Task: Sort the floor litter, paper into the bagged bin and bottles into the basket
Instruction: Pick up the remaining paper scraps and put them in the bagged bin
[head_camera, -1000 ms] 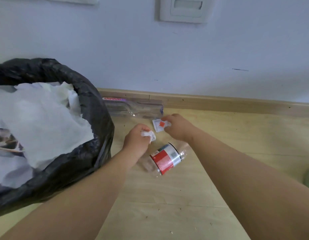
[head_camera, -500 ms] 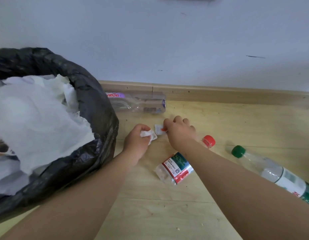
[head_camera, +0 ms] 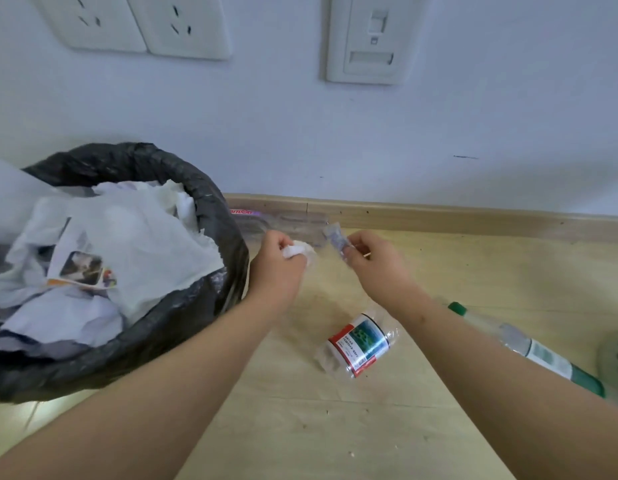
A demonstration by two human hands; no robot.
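Note:
My left hand (head_camera: 278, 268) grips a crumpled white paper wad (head_camera: 298, 251) just right of the bagged bin (head_camera: 182, 306), whose black liner is heaped with white paper. My right hand (head_camera: 376, 263) pinches a small paper scrap (head_camera: 335, 237) lifted above the floor. A crushed clear bottle (head_camera: 361, 342) with a red and green label lies on the floor below my right wrist. A green-capped bottle (head_camera: 529, 348) lies at the right. A third clear bottle (head_camera: 283, 221) lies along the skirting board behind my hands.
The rim of a pale green basket (head_camera: 617, 362) shows at the right edge. The wooden floor (head_camera: 318, 427) runs to a skirting board (head_camera: 439, 216) under a white wall with sockets (head_camera: 134, 22) and a switch plate (head_camera: 369, 39).
My right hand has lifted the small scrap off the floor. My left hand has risen with its wad. The camera has tilted up, so the sockets and the basket edge are in view.

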